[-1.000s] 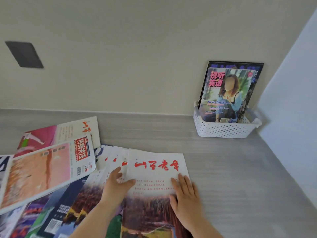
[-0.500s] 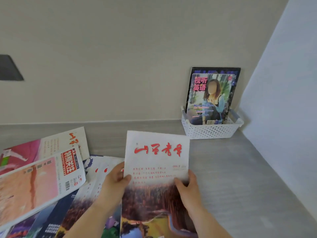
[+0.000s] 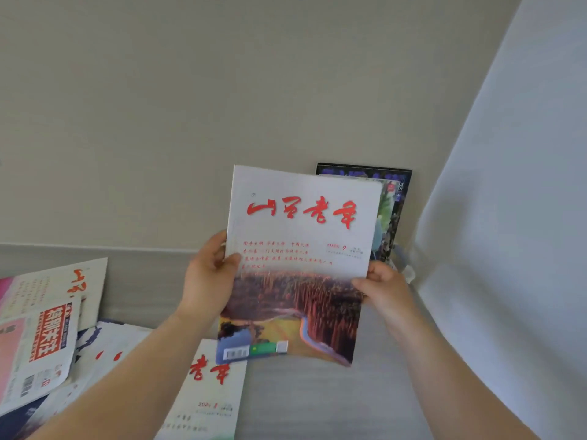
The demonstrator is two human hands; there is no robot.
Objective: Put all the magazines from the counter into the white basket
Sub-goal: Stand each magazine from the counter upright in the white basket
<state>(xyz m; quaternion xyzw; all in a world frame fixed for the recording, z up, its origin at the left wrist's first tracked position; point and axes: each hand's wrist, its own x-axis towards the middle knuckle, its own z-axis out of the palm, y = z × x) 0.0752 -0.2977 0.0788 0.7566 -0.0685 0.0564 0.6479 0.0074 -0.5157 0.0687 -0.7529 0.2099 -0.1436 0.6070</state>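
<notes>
I hold a white magazine with red calligraphy and a red-forest photo [image 3: 298, 262] upright in the air, in front of the white basket. My left hand [image 3: 209, 274] grips its left edge and my right hand [image 3: 382, 284] grips its right edge. The magazine hides nearly all of the white basket [image 3: 408, 271]; only a bit of its rim shows at the right. Two magazines standing in the basket [image 3: 392, 214] peek out behind the held one. More magazines [image 3: 203, 395] lie spread on the grey counter at lower left.
A red-and-white paper [image 3: 41, 347] and a magazine with a pink cover [image 3: 50, 287] lie at the left edge. A beige wall stands behind the counter [image 3: 317, 404], and a white side wall [image 3: 508, 249] closes the right side next to the basket.
Both hands lifted the white magazine off the pile and carried it up and to the right, until it covers the basket. Another copy beneath it is now exposed.
</notes>
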